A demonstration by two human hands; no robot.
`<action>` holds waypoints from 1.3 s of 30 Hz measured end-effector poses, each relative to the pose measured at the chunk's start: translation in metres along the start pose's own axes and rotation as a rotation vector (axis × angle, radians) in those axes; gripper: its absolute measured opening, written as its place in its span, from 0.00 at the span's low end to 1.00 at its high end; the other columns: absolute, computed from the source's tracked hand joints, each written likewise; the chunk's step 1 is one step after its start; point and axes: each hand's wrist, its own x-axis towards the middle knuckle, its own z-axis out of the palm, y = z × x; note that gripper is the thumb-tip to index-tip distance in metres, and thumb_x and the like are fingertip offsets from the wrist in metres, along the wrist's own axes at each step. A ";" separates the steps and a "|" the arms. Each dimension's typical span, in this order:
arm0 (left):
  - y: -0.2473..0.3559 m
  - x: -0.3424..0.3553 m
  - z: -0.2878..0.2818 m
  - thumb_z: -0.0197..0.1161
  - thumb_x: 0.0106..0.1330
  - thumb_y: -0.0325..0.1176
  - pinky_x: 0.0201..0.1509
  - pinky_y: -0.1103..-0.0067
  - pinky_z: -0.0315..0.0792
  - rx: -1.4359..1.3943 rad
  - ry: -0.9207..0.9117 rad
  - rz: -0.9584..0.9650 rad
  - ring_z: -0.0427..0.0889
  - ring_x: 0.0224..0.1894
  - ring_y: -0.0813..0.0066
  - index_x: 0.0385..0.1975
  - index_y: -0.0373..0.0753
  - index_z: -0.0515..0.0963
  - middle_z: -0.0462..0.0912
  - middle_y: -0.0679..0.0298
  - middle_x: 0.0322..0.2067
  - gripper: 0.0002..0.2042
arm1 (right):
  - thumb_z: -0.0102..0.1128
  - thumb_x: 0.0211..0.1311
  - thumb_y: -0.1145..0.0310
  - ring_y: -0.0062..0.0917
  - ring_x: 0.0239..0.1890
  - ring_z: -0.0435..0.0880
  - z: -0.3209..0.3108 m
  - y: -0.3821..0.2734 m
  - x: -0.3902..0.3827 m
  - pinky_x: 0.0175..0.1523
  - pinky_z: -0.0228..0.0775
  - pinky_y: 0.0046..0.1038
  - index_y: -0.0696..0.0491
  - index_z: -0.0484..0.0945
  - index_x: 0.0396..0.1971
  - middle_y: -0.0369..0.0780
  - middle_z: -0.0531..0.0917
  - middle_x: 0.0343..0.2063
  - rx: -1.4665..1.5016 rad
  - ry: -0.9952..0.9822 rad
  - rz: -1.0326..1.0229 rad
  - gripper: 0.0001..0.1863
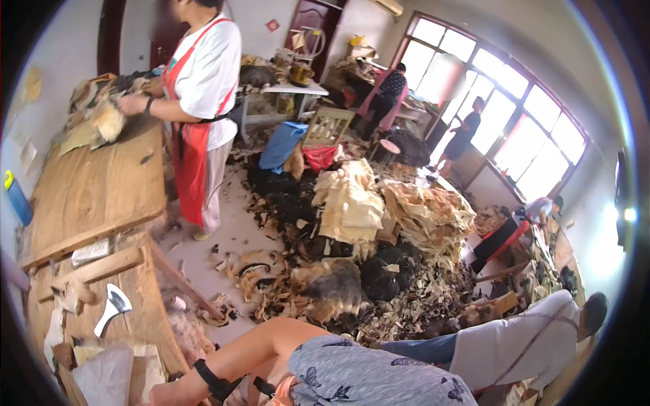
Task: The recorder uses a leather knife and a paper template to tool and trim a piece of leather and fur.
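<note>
A bare arm with a black wristband, out of a grey short sleeve with a butterfly print, crosses the bottom of the head view. I take it for my right arm. My right hand is cut off by the lower edge beside the wooden workbench, so its fingers and anything in them are hidden. A second black strap shows below the arm, but my left hand is out of sight. On the bench nearby lie a shiny white curved blade-like tool, a whitish sheet and a small fur scrap.
At the left, a person in a red apron holds pale fur over a wooden table. Fur scraps and stacked cream hides cover much of the floor. A person in white bends over at lower right; several others work farther back.
</note>
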 end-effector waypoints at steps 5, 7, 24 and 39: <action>0.053 -0.008 -0.024 0.59 0.44 0.35 0.40 0.69 0.62 -0.126 0.098 -0.426 0.70 0.36 0.63 0.20 0.38 0.77 0.75 0.60 0.27 0.07 | 0.51 0.43 0.76 0.44 0.20 0.75 -0.039 -0.019 0.012 0.25 0.65 0.40 0.57 0.67 0.23 0.46 0.73 0.14 0.308 0.000 0.202 0.05; 0.070 0.018 -0.026 0.64 0.42 0.32 0.38 0.70 0.62 -0.082 0.161 -0.458 0.70 0.33 0.67 0.19 0.44 0.79 0.77 0.65 0.25 0.04 | 0.52 0.45 0.77 0.44 0.21 0.76 -0.051 -0.018 0.012 0.25 0.65 0.40 0.56 0.68 0.26 0.45 0.73 0.14 0.371 0.009 0.206 0.06; 0.090 0.010 -0.031 0.65 0.43 0.31 0.48 0.69 0.54 0.014 0.040 -0.616 0.70 0.38 0.72 0.19 0.49 0.82 0.79 0.74 0.28 0.03 | 0.57 0.58 0.72 0.12 0.19 0.72 -0.073 -0.018 0.045 0.25 0.63 0.16 0.54 0.70 0.33 0.32 0.78 0.19 0.839 -0.140 0.463 0.06; 0.091 0.022 -0.048 0.67 0.47 0.36 0.43 0.69 0.60 -0.091 0.121 -0.550 0.73 0.40 0.70 0.26 0.51 0.83 0.79 0.70 0.30 0.05 | 0.57 0.55 0.83 0.15 0.30 0.81 -0.094 -0.010 0.011 0.32 0.74 0.16 0.59 0.73 0.34 0.39 0.81 0.32 0.775 -0.250 0.604 0.08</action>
